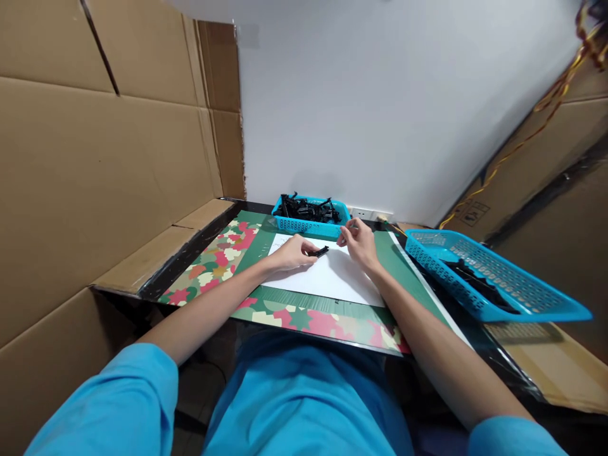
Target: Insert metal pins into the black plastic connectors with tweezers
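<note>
My left hand (295, 253) rests low over a white sheet of paper (327, 278), gripping a small, elongated black plastic part (321, 251) between thumb and fingers. The part's free end points right. To its right, my right hand (358, 240) is raised slightly above the sheet, its fingertips curled together. Whatever may be in those fingertips is too small to make out. Just behind both hands stands a blue perforated basket (311, 227), heaped with loose black plastic parts (308, 208).
A larger blue basket (551, 304) on the right holds black pieces (479, 285) laid along its near side. Under the paper lies a green mat (413, 278) with a camouflage-patterned border. Cardboard walls (95, 177) flank the table, and a power socket (363, 213) sits behind.
</note>
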A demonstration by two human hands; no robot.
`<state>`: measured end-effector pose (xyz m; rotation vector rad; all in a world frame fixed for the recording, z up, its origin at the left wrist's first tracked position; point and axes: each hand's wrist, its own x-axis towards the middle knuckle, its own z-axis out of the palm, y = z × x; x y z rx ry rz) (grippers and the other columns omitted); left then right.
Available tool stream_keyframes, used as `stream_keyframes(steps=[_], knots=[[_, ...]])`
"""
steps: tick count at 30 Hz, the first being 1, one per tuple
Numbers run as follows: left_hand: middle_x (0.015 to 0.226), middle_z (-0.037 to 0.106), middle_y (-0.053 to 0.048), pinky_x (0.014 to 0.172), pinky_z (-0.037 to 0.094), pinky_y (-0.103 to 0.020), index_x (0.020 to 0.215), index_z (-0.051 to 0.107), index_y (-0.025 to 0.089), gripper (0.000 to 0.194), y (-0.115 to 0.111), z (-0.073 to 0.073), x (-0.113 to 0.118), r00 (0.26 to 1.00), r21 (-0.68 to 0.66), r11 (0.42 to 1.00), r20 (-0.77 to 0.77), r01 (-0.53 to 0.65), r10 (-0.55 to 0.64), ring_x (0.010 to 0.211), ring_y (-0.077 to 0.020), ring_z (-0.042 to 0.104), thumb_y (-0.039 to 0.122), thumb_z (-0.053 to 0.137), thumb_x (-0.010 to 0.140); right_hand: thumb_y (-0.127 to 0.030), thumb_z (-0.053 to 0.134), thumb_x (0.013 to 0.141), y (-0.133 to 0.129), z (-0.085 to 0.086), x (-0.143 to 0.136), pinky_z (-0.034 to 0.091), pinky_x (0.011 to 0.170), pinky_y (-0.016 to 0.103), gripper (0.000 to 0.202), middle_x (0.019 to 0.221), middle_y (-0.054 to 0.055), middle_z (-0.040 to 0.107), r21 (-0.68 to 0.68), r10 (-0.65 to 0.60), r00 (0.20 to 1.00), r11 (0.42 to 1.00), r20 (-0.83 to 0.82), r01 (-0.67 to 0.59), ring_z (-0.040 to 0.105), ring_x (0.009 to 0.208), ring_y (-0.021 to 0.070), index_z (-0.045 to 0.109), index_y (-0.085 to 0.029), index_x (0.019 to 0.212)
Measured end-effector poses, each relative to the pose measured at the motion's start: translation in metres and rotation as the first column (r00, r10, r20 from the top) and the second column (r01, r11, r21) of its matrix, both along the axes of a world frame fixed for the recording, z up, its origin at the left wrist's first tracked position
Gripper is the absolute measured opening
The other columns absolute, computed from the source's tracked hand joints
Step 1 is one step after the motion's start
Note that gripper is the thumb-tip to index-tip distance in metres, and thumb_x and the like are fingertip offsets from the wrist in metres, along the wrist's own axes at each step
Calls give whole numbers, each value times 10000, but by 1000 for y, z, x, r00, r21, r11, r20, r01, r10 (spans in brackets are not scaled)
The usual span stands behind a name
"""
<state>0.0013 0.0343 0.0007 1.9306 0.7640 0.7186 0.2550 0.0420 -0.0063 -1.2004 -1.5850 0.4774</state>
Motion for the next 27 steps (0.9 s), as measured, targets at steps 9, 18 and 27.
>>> stream_keyframes(steps=[9,18,27], knots=[[1027,820,-138,673,457,-292,1086,865,117,311,6,-4,1,999,71,997,-32,23,-21,798,-189,665,284,739,855,-363,530,1003,1,5,22,374,662,304,309,808,61,735,-60,141,836,990,531,-129,586,697,184,743,-185,867],[1043,824,-150,722,484,-315,1099,866,110,328,15,-12,4,1000,88,996,-20,17,-15,853,-221,688,301,769,850,-339,623,921,-6,2,3,307,611,310,264,746,67,720,-115,142,795,989,590,-91,548,653,168,811,-169,848],[950,801,-124,622,402,-289,1099,865,103,337,9,-8,3,999,99,995,-44,9,-4,705,-161,598,318,739,872,-279,632,858,-5,-4,-2,330,599,292,217,731,60,726,-79,49,811,997,584,-3,568,638,157,814,-164,827]])
